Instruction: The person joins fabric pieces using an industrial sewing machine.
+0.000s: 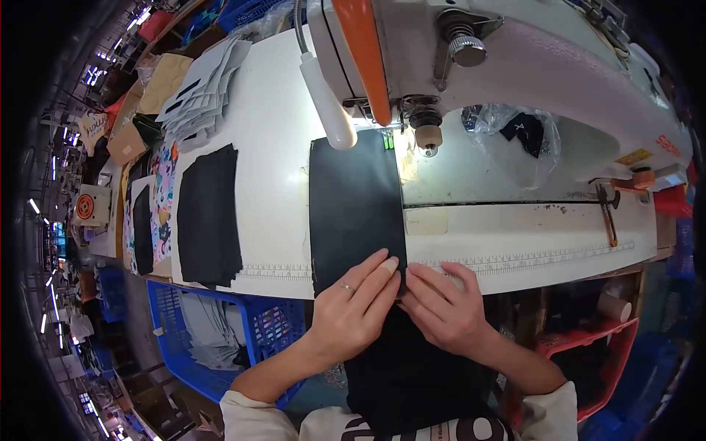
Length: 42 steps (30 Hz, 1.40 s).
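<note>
Black fabric strip (355, 202) under flat left hand (355, 309), right hand (443, 307) beside

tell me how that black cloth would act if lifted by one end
Probably floppy: the black cloth hangs limp over the table edge toward the lap. Likely light, since it lies thin and flat. It may slide on the smooth top; the left hand and right hand press on it.
</note>
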Tool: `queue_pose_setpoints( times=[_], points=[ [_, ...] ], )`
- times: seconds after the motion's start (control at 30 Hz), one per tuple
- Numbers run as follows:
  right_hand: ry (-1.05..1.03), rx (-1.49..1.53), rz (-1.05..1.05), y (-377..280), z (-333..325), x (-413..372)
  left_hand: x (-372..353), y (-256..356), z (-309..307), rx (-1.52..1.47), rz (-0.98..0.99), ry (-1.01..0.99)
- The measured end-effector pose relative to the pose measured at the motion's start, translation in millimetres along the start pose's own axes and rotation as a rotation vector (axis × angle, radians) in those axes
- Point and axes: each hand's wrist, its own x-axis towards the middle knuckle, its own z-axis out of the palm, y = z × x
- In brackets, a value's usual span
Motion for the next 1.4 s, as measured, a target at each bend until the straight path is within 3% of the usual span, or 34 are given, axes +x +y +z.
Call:
queue_pose_setpoints(
  times=[0.57, 0.7, 0.83, 0.93, 1.07, 1.4],
  points=[
    [-0.013, 0.051, -0.004, 4, -3, 1, -9, -12, 15, -0.021, 0.052, 0.037],
    [0.005, 0.101, 0.009, 5, -4, 2, -3, -10, 6, -0.025, 0.043, -0.034],
    [0.054, 0.267, 0.169, 4, -9, 12, -1, -11, -4, -0.051, 0.043, -0.107],
    [-0.113, 0.247, 0.085, 9, -12, 21, -4, -25, -11, -0.207, 0.005, -0.230],
    [-0.175, 0.206, 0.024, 13, -17, 24, 34, -54, -6, -0.137, -0.109, -0.150],
    [-0.248, 0.204, -0.009, 20, -25, 32, 33, -60, 1, -0.119, -0.092, -0.199]
  ],
)
